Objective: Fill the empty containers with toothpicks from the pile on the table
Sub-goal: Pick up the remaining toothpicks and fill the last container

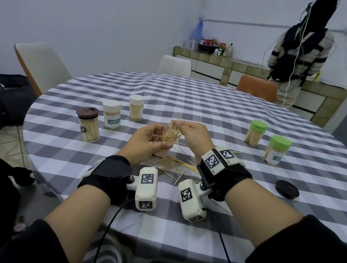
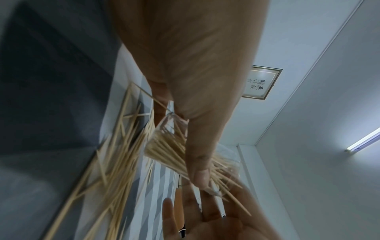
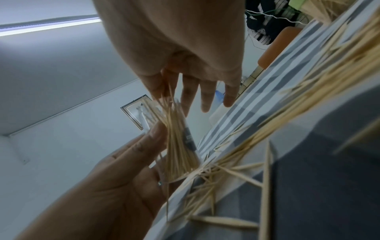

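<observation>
My left hand (image 1: 147, 141) grips a clear lidless container (image 1: 169, 140) just above the table, thumb across its side. The container (image 2: 164, 146) is packed with toothpicks that stick out unevenly from its mouth. Above the mouth, my right hand (image 1: 179, 124) pinches the tips of some toothpicks (image 3: 172, 113) between thumb and index finger, while its other fingers (image 3: 205, 97) stay straight. The loose toothpick pile (image 1: 172, 164) lies on the checked cloth directly beneath both hands, and it also shows in the wrist views as the pile (image 2: 119, 162) and the pile (image 3: 267, 129).
Filled, lidded containers stand on the table (image 1: 211, 105): a brown-lidded one (image 1: 88, 124) and two white-lidded ones (image 1: 111, 114) (image 1: 136, 107) to the left, two green-lidded ones (image 1: 255, 133) (image 1: 277, 150) to the right. A dark loose lid (image 1: 287, 189) lies near the right edge. Chairs surround the table.
</observation>
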